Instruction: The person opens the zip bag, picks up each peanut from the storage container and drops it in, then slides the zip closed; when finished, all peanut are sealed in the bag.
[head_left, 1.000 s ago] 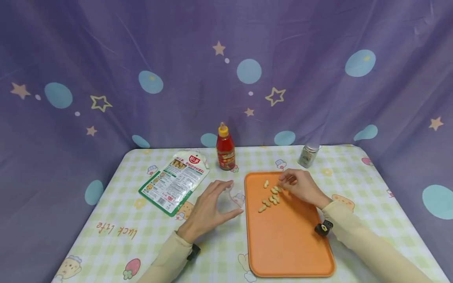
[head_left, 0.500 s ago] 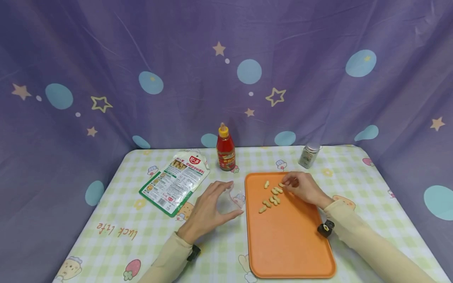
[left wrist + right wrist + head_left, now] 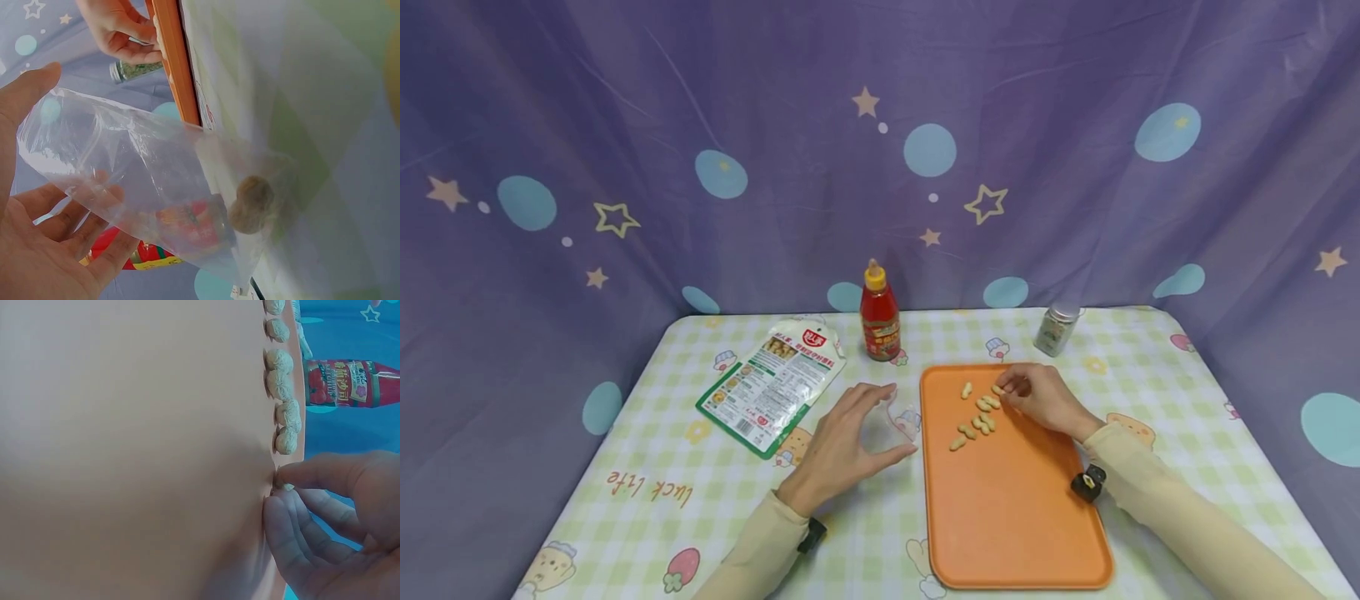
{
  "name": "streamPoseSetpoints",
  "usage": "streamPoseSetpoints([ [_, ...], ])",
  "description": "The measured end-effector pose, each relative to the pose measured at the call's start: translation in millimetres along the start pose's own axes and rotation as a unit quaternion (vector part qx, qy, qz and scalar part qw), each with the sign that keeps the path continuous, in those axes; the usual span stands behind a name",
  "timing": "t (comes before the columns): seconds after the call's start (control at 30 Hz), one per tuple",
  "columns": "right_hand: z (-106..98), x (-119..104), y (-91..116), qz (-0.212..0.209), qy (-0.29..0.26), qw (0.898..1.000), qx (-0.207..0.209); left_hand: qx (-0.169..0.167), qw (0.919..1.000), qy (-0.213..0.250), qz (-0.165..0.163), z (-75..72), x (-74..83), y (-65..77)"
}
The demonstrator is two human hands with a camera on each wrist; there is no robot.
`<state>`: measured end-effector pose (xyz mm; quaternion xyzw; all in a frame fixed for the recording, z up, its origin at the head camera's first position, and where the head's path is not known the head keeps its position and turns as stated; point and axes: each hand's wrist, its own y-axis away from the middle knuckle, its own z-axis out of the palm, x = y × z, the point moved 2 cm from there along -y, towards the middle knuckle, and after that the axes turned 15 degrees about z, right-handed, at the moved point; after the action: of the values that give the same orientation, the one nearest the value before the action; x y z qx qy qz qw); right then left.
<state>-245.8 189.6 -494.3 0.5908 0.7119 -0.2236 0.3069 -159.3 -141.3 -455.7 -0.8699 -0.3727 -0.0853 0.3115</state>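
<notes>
A clear plastic bag (image 3: 156,162) hangs from my left hand (image 3: 838,450), its mouth held wide between thumb and fingers. One brown peanut (image 3: 251,205) lies at the bag's bottom. Over the far right part of the orange tray (image 3: 1015,517), my right hand (image 3: 1043,400) pinches a peanut (image 3: 287,487) between thumb and index finger, low against the tray; the fingertips hide much of it. Several unshelled peanuts (image 3: 984,425) lie in a loose slanting group just left of that hand. The bag stands left of the tray, hardly visible in the head view.
A red sauce bottle (image 3: 880,321) with a yellow cap stands behind the bag. Left of it lies a white and green food pouch (image 3: 771,387). Beyond the tray's far right corner is a glass spice jar (image 3: 1056,331). A purple curtain (image 3: 775,125) encloses the back.
My right hand has shifted slightly right and toward me, its fingertips now at the group's far right peanut. The left hand and bag have stayed in place.
</notes>
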Motion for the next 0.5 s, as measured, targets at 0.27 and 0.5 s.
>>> streamPoseSetpoints([
  [0.27, -2.8, -12.2, 4.5, -0.006, -0.002, 1.0, 0.022, -0.002, 1.0, 0.0, 0.0, -0.1, 0.9, -0.1],
  [0.5, 2.2, -40.8, 17.5, -0.055, -0.005, 0.998, 0.037, -0.002, 1.0, 0.005, -0.001, 0.5, 0.1, -1.2],
])
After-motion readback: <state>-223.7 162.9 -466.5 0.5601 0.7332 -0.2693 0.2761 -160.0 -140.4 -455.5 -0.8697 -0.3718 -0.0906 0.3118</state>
